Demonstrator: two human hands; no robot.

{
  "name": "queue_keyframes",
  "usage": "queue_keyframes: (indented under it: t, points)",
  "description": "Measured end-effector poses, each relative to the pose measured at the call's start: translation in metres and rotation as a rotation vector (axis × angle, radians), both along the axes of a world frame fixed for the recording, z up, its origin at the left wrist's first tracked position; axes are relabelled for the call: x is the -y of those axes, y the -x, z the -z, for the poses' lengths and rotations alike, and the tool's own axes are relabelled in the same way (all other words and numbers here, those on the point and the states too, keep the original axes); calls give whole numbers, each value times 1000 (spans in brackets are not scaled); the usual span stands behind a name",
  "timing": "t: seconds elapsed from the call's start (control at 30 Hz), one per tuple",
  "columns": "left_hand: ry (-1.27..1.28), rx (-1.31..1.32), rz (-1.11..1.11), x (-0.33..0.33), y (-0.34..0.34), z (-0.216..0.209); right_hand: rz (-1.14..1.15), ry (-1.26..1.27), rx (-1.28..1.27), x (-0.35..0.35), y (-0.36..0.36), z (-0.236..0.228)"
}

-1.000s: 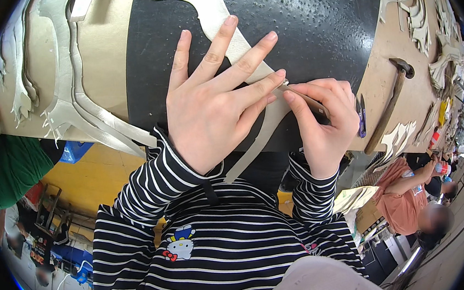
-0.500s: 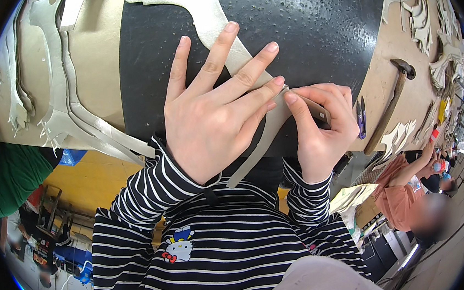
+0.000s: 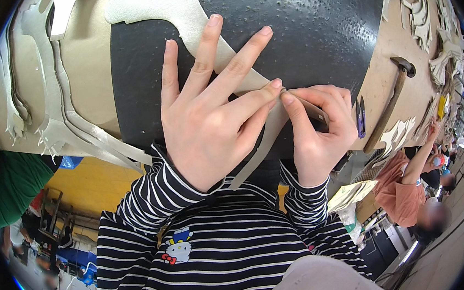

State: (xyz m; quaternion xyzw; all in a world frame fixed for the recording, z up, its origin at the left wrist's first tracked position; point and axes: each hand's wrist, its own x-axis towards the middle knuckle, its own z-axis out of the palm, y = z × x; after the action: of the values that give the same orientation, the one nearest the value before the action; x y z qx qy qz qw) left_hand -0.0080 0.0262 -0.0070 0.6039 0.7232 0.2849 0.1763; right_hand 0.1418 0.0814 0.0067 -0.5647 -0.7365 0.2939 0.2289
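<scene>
A pale silvery leather piece (image 3: 156, 2), curved and narrowing to a strip, lies across a black pitted mat (image 3: 305, 33). My left hand (image 3: 207, 114) is over its middle, thumb and index finger pinching its edge, the other fingers spread. Meeting it fingertip to fingertip, my right hand (image 3: 321, 126) pinches the same edge with thumb and index finger. A brownish flat strip (image 3: 314, 110) shows under the right hand's curled fingers; whether it belongs to the piece I cannot tell. The narrow tail of the leather hangs toward me below the hands.
To the right lie a hammer (image 3: 391, 100) with a wooden handle and small purple-handled snips (image 3: 360, 117). Stacked leather cut-outs (image 3: 54, 100) are on the left, with more leather pieces (image 3: 416, 13) far right. A person in green (image 3: 17, 180) is close at left; another in pink (image 3: 399, 191) is at right.
The leather piece's far end has shifted left and toward me. My left hand has moved slightly left, its fingers spread a little wider; both pinches stay together at the edge.
</scene>
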Motion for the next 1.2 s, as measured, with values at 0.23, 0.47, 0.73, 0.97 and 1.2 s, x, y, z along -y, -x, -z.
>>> queue_keyframes:
  t: [0.23,0.47,0.73,0.97,1.2]
  points:
    - [8,6,2,1,0,1,-6,0,12,0,0,0]
    - [-7,6,-28,-1,-1,1,-7,-6,12,0,0,0]
    - [23,44,13,2,5,0,-68,-20,18,-2,-4,1]
    - [-71,22,51,5,12,7,-103,-30,8,-2,-9,4]
    - [-109,-20,83,8,8,8,-149,-41,-33,-4,-14,2]
